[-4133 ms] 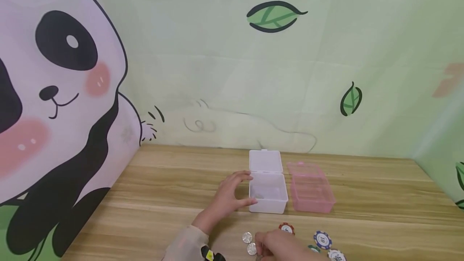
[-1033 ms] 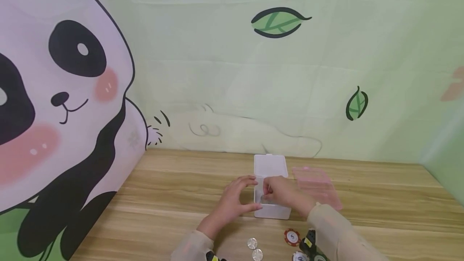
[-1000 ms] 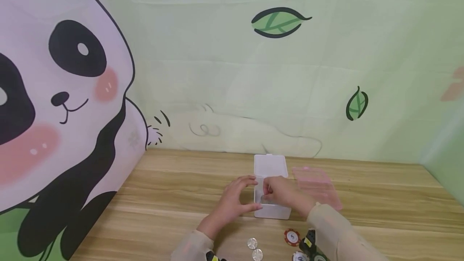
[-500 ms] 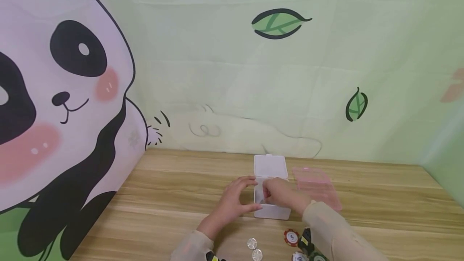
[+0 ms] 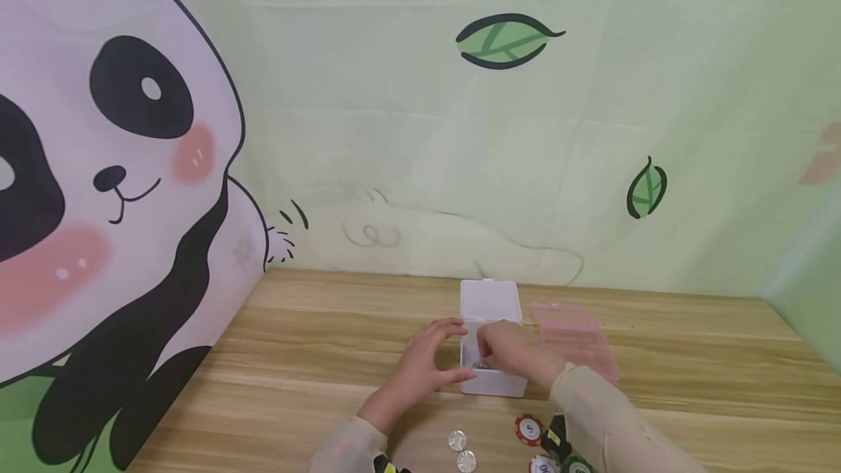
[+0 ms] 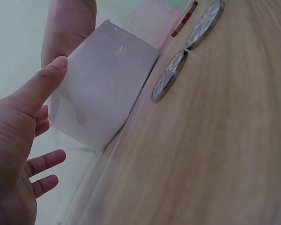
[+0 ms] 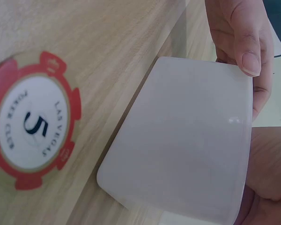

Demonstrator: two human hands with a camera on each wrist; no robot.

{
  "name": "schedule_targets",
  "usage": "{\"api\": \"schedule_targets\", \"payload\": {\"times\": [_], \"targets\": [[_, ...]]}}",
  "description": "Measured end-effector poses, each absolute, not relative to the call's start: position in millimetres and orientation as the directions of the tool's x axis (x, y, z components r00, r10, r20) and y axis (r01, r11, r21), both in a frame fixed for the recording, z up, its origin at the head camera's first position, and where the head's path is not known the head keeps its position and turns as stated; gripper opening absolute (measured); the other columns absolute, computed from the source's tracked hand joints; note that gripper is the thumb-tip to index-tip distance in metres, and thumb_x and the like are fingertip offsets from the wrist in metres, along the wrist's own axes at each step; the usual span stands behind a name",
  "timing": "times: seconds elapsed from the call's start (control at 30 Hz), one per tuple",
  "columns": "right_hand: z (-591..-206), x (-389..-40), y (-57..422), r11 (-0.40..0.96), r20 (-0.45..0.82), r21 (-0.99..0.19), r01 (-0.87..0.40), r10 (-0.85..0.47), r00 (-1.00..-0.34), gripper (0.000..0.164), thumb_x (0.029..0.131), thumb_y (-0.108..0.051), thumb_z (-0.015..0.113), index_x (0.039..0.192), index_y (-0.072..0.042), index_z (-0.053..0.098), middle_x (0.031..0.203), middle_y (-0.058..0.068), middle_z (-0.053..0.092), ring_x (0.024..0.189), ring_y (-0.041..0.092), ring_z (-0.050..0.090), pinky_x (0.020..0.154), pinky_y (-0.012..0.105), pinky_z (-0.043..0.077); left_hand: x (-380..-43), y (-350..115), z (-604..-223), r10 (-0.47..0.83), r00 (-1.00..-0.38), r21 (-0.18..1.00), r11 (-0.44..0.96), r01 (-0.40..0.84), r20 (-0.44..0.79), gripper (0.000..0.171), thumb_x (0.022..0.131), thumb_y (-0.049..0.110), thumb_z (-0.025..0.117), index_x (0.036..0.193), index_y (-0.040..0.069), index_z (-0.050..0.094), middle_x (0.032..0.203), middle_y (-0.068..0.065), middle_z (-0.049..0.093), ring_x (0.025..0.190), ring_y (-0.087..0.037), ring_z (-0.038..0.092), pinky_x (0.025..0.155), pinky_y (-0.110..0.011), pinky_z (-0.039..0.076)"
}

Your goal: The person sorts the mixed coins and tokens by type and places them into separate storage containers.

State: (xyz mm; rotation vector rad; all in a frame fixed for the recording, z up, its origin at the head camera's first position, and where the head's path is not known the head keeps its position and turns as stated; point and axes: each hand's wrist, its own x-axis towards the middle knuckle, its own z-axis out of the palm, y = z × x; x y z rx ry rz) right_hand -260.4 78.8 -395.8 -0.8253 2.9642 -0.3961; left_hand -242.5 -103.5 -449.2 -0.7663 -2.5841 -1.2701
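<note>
Pinching an open white box (image 5: 494, 384) at its left side with thumb and fingers of the left grip (image 5: 425, 358). Reaching inside it with the curled right grip (image 5: 507, 347); impossible to tell whether pinching anything. Nearer the viewer than both grips, on the counter (image 5: 328, 320), two silvery discs (image 5: 466, 462). Right of the right grip, a pink box (image 5: 581, 345).

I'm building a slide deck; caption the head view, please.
Left hand holding an open white box, right hand partly inside it, two silver discs in front, pink box alongside.
</note>
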Motion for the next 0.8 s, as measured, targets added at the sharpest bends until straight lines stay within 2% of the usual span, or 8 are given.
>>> {"api": "schedule_targets", "payload": {"times": [0.3, 0.8], "targets": [[-393.6, -261.0, 80.0, 0.822, 0.012, -0.275, -0.498, -0.515, -0.857, 0.021, 0.076, -0.004, 0.076, 0.068, -0.009, 0.057, 0.063, -0.001, 0.056, 0.059, 0.013, 0.047, 0.056, 0.027, 0.04, -243.1, -102.9, -449.1, 0.375, -0.856, 0.693, 0.509, 0.51, 0.355, 0.058, 0.076, 0.036, 0.079, 0.125, 0.015, 0.058, 0.143, -0.003, 0.051, 0.136, -0.027, 0.043, 0.11, -0.061, 0.028], [-386.8, -254.5, 86.5, 0.803, 0.059, -0.309, -0.509, -0.518, -0.853, 0.017, 0.079, -0.004, 0.073, 0.073, -0.011, 0.059, 0.065, -0.003, 0.058, 0.059, 0.01, 0.047, 0.054, 0.023, 0.039, -244.1, -102.9, -450.7, 0.377, -0.853, 0.693, 0.504, 0.516, 0.361, 0.058, 0.076, 0.036, 0.079, 0.125, 0.014, 0.058, 0.143, -0.002, 0.051, 0.136, -0.026, 0.043, 0.109, -0.06, 0.028]]}}
